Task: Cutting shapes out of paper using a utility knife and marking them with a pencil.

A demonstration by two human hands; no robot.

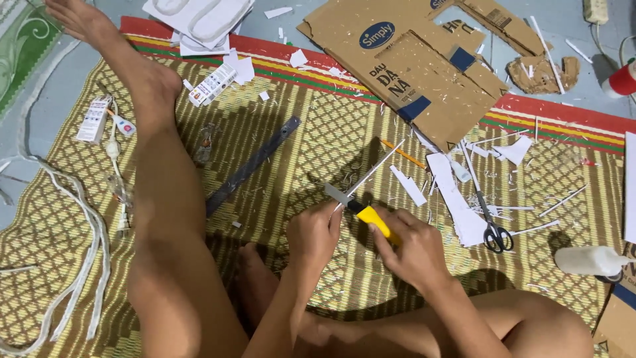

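The person sits on a woven mat (318, 166) on the floor, one leg (152, 166) stretched out to the left. The right hand (414, 248) is closed around the yellow handle of a knife (361, 212), the fingers wrapped tight on it. The grey blade points up and to the left, toward the left hand (313, 233). The left hand pinches the lower end of a thin white stick (371, 172); its fingers are pressed together on the stick. The stick's long axis runs from the left hand up and to the right, away from the body, and its far end is free above the mat. The blade touches the stick just beside the left fingertips, crossing it at a sharp angle, so the cutting edge is very near to the left hand. The right hand is lower and to the right of this crossing point.

Around the hands lie a grey ruler (252, 166) to the left, scissors (487, 212) to the right, white paper strips (457, 199), an orange pencil (404, 154), and flat cardboard (424, 66) further away. A white glue bottle (589, 260) lies at the right edge.
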